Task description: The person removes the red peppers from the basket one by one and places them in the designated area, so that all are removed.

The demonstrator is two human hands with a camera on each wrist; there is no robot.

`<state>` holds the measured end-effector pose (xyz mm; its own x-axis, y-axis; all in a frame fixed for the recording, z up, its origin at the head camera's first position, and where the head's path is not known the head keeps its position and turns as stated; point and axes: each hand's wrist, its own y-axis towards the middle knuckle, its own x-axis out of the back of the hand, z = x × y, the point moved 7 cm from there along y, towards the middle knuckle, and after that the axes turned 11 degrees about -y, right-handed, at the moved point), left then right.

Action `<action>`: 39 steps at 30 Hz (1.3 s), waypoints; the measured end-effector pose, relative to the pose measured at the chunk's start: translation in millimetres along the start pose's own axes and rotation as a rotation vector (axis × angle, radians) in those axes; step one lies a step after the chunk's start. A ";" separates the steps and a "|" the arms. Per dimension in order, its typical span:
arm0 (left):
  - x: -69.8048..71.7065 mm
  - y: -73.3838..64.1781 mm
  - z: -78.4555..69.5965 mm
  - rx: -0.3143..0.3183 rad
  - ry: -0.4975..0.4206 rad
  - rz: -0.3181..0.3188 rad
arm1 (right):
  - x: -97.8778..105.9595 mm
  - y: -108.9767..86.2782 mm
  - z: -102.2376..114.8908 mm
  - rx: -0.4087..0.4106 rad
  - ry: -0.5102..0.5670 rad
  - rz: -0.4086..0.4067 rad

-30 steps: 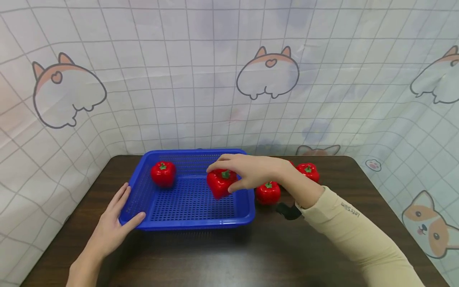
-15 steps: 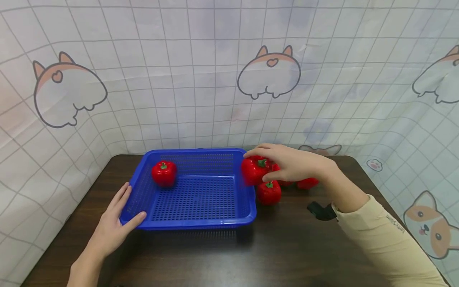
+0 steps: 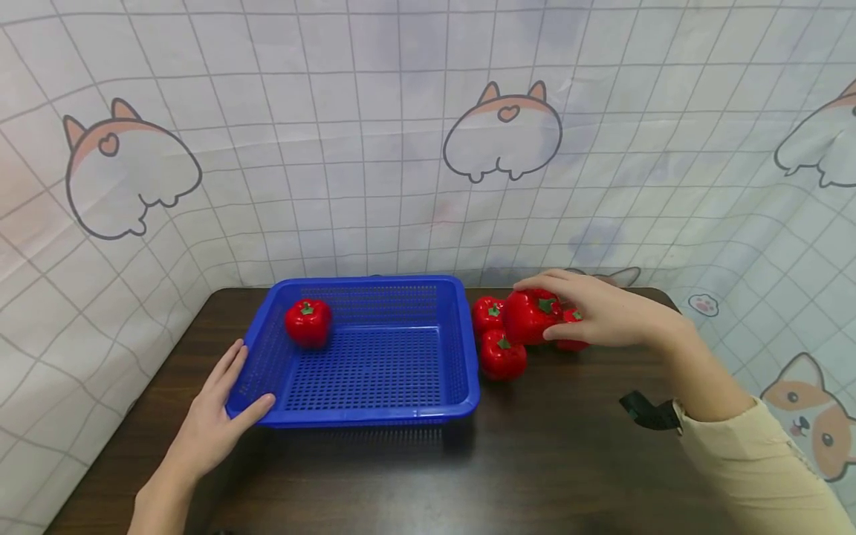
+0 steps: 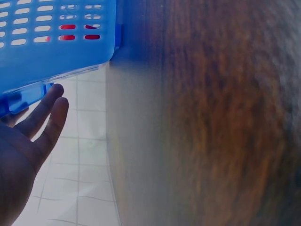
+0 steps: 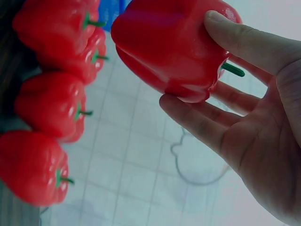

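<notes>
In the head view, my right hand (image 3: pixel 598 308) holds a red bell pepper (image 3: pixel 527 319) with a green stem between thumb and fingers. The right wrist view shows this held pepper (image 5: pixel 164 47) raised above the row of others. My left hand (image 3: pixel 212 420) rests at the left front corner of a blue plastic basket (image 3: pixel 361 417), thumb at the front rim and fingers stretched along the side. One red bell pepper (image 3: pixel 307 325) stands inside the basket at its left. In the left wrist view, the fingertips (image 4: pixel 59 106) lie just under the basket's rim (image 4: pixel 56 77).
Several more red bell peppers stand on the dark wooden table right of the basket, such as the front one (image 3: pixel 503 358) and the one behind it (image 3: pixel 488 312). A black strap piece (image 3: pixel 650 412) hangs at the right wrist. White gridded cloth (image 3: pixel 374 186) surrounds the table (image 3: pixel 374 483).
My right hand has carried its bell pepper out from over the basket and to the right, above the peppers on the table. The left hand stays at the basket's corner.
</notes>
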<state>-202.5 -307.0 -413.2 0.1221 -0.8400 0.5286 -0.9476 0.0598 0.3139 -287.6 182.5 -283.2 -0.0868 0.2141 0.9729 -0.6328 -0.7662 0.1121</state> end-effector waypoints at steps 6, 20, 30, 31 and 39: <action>2.2 0.3 -0.3 -0.010 0.001 -0.009 | -4.7 -18.1 -12.5 -0.041 -0.033 0.002; 2.1 -1.4 -1.9 -0.021 -0.008 -0.023 | -44.9 -34.3 -30.1 -0.135 0.013 0.105; 1.0 -0.6 -1.0 -0.015 -0.014 -0.015 | -75.2 -36.4 -38.6 -0.161 0.075 0.147; 0.6 -0.6 -0.6 -0.015 -0.018 -0.014 | -76.9 -36.2 -39.2 -0.166 0.075 0.149; -0.4 -1.5 0.5 -0.014 -0.015 -0.014 | -89.9 -38.2 -45.8 -0.187 0.061 0.150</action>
<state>-201.3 -307.0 -414.3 0.1306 -0.8490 0.5120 -0.9417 0.0553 0.3319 -290.9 220.3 -384.2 -0.2333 0.1465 0.9613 -0.7400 -0.6681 -0.0778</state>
